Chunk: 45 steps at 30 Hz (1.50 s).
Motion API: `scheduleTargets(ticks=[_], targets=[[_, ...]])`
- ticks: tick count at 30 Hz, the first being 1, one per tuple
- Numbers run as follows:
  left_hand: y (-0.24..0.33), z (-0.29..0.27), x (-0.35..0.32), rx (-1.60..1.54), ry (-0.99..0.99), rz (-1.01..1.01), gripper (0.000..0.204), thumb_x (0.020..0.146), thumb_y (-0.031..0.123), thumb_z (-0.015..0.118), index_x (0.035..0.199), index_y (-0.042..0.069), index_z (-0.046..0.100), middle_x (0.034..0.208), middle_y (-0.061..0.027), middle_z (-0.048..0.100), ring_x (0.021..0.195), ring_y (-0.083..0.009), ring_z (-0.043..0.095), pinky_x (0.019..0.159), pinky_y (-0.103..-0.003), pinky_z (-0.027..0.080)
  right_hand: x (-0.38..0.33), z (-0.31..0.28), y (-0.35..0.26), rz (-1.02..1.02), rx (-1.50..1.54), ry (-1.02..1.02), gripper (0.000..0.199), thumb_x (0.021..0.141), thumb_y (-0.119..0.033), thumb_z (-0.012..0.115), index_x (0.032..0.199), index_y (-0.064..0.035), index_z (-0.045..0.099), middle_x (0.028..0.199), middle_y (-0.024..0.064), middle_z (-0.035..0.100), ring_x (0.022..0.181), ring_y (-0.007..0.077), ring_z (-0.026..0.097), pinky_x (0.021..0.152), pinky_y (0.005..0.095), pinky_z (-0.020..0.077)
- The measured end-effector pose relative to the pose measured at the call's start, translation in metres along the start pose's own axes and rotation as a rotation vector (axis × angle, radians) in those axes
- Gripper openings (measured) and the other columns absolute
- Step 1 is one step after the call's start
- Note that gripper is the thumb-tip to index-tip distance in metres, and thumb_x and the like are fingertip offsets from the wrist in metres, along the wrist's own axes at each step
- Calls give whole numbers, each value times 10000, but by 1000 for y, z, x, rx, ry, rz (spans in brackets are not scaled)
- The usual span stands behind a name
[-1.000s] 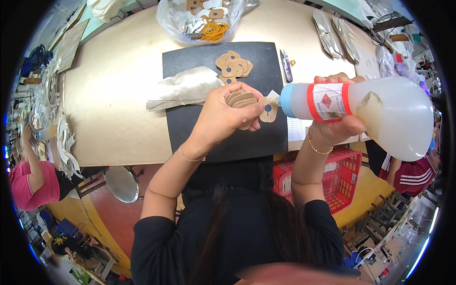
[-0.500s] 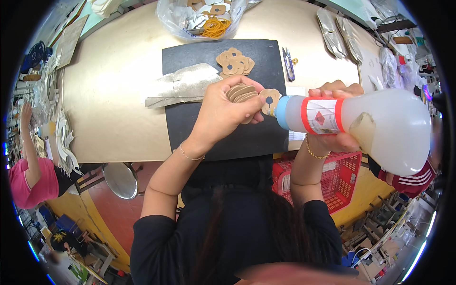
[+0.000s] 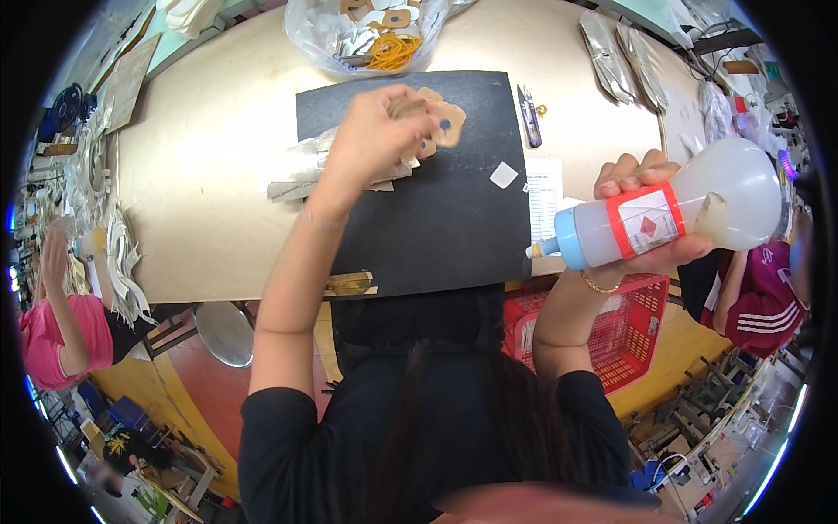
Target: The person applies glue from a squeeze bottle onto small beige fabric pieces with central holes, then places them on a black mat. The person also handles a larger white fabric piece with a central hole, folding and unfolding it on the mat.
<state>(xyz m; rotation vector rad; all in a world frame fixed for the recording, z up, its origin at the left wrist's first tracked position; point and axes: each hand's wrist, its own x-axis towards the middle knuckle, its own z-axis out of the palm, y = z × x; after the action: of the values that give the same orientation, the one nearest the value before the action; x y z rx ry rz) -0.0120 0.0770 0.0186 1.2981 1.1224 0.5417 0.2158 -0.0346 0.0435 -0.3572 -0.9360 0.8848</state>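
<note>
My left hand [image 3: 377, 131] is over the far part of a black mat [image 3: 419, 231], slightly blurred, its fingers closed round a stack of brown card pieces. A brown, wavy-edged piece [image 3: 452, 131] with a dark mark lies at its fingertips; whether it is gripped or on the pile, I cannot tell. The hand mostly hides the pile. Silvery strips [image 3: 292, 188] lie under my wrist. My right hand [image 3: 650, 179] grips a cloudy plastic squeeze bottle [image 3: 733, 196] with a red-edged label. Its light-blue cap and nozzle point left, just past the mat's right edge.
A white square [image 3: 504, 175] lies on the mat. Snips [image 3: 530, 118] and a printed sheet [image 3: 545, 188] are beside it. Behind stands a clear bag [image 3: 319, 44] of pieces and orange bands. A red crate [image 3: 624, 354] stands below the table's front edge. People sit on both sides.
My left hand has moved away and left from the bottle's nozzle, carrying the brown pieces. My right hand has drawn the bottle back toward me, and its nozzle now tips lower. The white square is uncovered.
</note>
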Motion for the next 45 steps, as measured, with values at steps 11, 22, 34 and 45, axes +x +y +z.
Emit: scheduleTargets(ticks=[11,22,34,45], targets=[[-14,-28,31,-215,-12,9,321,805,205,674,1039,1,593,750,-56,620,602,-130,617,452,-220,458,-9,-7,2,28,-12,95,804,708,-675,629,992,70,522,896,69,507,828,213,607,702,372,575],[-17,3,-34,-908,-308,-175,370,790,-37,632,1134,-15,496,1025,-195,595,926,-316,646,744,-349,595,-1,8,19,-15,-60,283,860,645,-739,613,1085,-10,493,934,100,594,864,231,633,800,436,553],[-3,29,-56,-574,-144,-97,257,764,2,693,970,-3,541,789,-105,630,596,-156,639,513,-258,544,-3,32,27,-192,-479,119,822,629,-597,751,1069,62,533,968,105,560,893,268,629,825,463,540],[2,31,-61,-539,-181,-84,236,768,23,691,956,-22,556,752,-102,631,574,-152,632,515,-249,536,-5,33,30,-168,-568,33,793,635,-561,771,1076,45,511,1013,114,560,925,270,613,800,452,553]])
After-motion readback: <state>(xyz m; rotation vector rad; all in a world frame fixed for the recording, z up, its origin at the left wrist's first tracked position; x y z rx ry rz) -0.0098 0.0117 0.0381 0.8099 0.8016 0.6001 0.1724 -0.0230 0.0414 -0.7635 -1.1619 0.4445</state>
